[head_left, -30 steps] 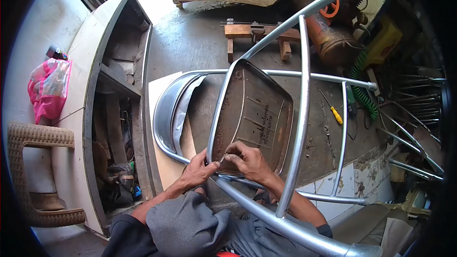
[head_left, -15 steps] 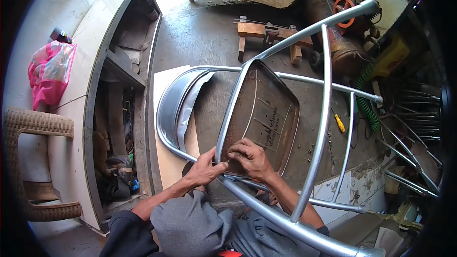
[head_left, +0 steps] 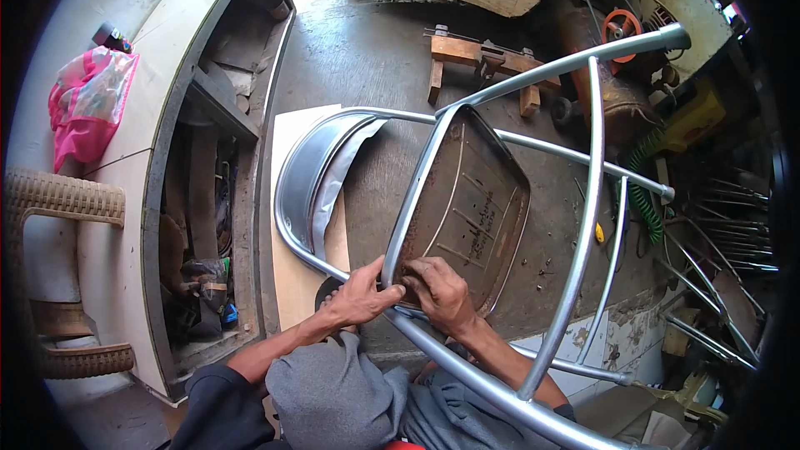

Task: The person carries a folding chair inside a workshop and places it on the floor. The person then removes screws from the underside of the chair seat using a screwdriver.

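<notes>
A metal chair with silvery tube legs (head_left: 569, 283) lies tipped over before me. The brown, rust-stained underside of its seat (head_left: 467, 200) faces me, with handwriting on it. My left hand (head_left: 358, 293) is closed round the seat's near corner, thumb lying along the rim by the tube. Just right of it, my right hand (head_left: 442, 293) has its fingers bent and pinched together against the inside of that corner. Whatever is between those fingertips is too small or hidden to make out. The chair's curved grey backrest (head_left: 312, 175) rests on a pale board (head_left: 287, 283).
A wooden stand with a clamp (head_left: 479, 58) is on the floor beyond the chair. A yellow-handled tool (head_left: 599, 233) and small scattered bits lie to the right, near a green coiled hose (head_left: 646, 200). An open-sided cabinet (head_left: 150, 167) flanks the left; metal tubes (head_left: 725, 225) crowd the right.
My head view has shifted slightly. The fingers of my right hand have curled in lower, closer to my left thumb. My left hand stays on the seat corner, and the chair rests much as before.
</notes>
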The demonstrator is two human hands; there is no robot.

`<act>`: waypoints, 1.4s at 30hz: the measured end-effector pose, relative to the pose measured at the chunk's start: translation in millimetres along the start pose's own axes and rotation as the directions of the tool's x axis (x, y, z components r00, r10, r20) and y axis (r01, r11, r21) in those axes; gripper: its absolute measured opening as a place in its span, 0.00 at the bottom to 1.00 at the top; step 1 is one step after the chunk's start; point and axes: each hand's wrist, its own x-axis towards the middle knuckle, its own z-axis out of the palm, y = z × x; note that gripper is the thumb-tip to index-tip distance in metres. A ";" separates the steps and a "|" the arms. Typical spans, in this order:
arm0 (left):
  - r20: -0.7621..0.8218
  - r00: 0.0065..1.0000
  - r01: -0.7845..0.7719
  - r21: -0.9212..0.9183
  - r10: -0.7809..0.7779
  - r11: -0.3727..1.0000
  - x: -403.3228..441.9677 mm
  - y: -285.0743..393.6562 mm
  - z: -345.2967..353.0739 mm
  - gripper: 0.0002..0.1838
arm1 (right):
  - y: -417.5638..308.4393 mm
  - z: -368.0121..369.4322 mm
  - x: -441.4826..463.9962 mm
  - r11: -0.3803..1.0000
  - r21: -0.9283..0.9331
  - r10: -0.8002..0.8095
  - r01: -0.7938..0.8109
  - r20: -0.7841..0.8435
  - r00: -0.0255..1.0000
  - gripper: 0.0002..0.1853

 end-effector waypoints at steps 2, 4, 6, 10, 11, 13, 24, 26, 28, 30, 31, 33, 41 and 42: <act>-0.005 1.000 -0.004 -0.012 0.004 1.000 -0.3 0.0 0.7 0.27 | 1.0 -0.2 -2.0 0.989 -0.117 -0.091 0.092 0.013 0.996 0.16; -0.005 1.000 -0.008 -0.020 0.008 1.000 -0.7 0.6 1.1 0.27 | 2.4 0.1 -3.3 0.980 -0.165 -0.112 0.115 0.027 0.993 0.17; -0.001 1.000 -0.009 -0.006 0.009 1.000 -0.7 1.6 0.1 0.27 | 2.5 1.0 -4.0 0.968 -0.210 -0.133 0.139 0.040 0.990 0.19; -0.005 1.000 -0.013 -0.003 0.013 1.000 -0.8 1.8 0.6 0.27 | 3.3 1.2 -4.0 0.942 -0.269 -0.189 0.200 0.069 0.980 0.20; -0.004 1.000 -0.005 0.000 0.005 1.000 -2.0 5.9 0.1 0.27 | 3.4 1.6 -4.5 0.934 -0.295 -0.184 0.200 0.083 0.979 0.20; -0.002 1.000 0.001 0.002 -0.001 1.000 -1.8 6.9 0.1 0.27 | 4.7 1.6 -3.6 0.927 -0.314 -0.187 0.207 0.092 0.978 0.19; 0.038 0.999 0.040 -0.064 -0.038 0.997 0.6 7.4 -1.2 0.26 | -3.8 -13.5 9.9 0.828 -0.543 -0.054 0.141 0.173 0.983 0.14; 0.052 0.998 0.048 -0.051 -0.045 0.998 -3.5 9.7 -2.4 0.27 | -5.8 -53.8 8.2 0.838 -0.540 0.006 0.083 0.160 0.987 0.12; 0.008 0.999 0.045 -0.083 -0.044 0.996 0.4 11.0 -1.2 0.29 | -15.6 -118.9 0.2 0.790 -0.613 0.141 0.014 0.205 0.968 0.08; -0.005 0.986 0.167 -0.036 -0.167 0.985 1.4 16.8 -3.2 0.30 | -18.0 -192.3 -17.0 0.716 -0.696 0.206 -0.047 0.147 0.968 0.08; -0.010 0.970 0.245 -0.008 -0.245 0.970 -1.4 32.0 -3.2 0.30 | -28.1 -227.7 -21.6 0.712 -0.674 0.278 -0.196 0.014 0.961 0.08; -0.018 0.972 0.233 -0.076 -0.235 0.970 2.7 32.5 -4.3 0.30 | -16.7 -296.3 -36.6 0.768 -0.555 0.188 -0.319 -0.280 0.941 0.10; -0.190 0.929 0.329 0.039 -0.316 0.943 14.4 -20.6 -19.6 0.17 | 202.7 -398.0 -123.4 0.420 -0.654 0.610 -0.629 -0.310 0.729 0.17; -0.160 0.941 0.300 -0.012 -0.298 0.954 10.9 -3.4 -11.9 0.17 | 211.2 -401.6 -123.1 0.357 -0.728 0.730 -0.585 -0.172 0.661 0.20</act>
